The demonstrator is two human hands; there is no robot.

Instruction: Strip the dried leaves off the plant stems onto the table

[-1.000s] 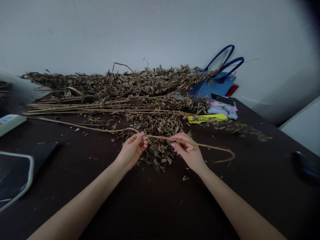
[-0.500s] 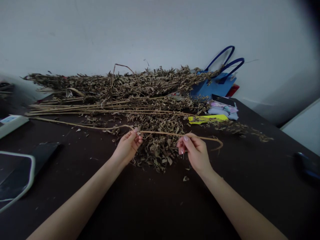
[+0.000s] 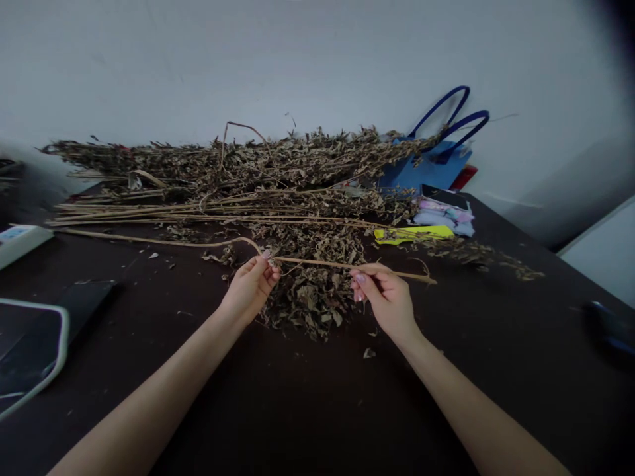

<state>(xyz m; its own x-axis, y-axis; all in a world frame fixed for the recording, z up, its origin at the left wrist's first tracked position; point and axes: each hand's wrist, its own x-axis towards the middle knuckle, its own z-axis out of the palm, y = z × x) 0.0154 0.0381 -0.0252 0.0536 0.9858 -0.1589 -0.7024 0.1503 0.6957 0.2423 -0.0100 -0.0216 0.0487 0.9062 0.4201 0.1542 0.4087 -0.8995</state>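
Observation:
A long thin dried stem [image 3: 317, 262] runs across the dark table [image 3: 307, 403], from the far left to a tip right of my hands. My left hand [image 3: 251, 285] pinches it at a bend, fingers closed. My right hand [image 3: 383, 295] is closed round the stem further right. Under the stem, between both hands, lies a heap of loose dried leaves [image 3: 310, 294]. Behind it a big bundle of dried leafy stalks [image 3: 238, 175] stretches along the wall.
A blue bag with dark handles [image 3: 430, 162] leans on the wall at the back right, with folded cloths [image 3: 443, 216] and a yellow item [image 3: 414, 233] before it. A white-edged dark device [image 3: 24, 344] and a white box [image 3: 17, 241] sit at left. A dark object [image 3: 609, 330] lies far right.
The stem has slid leftwards through my hands, so less of it sticks out to the right. My right hand has closed round it.

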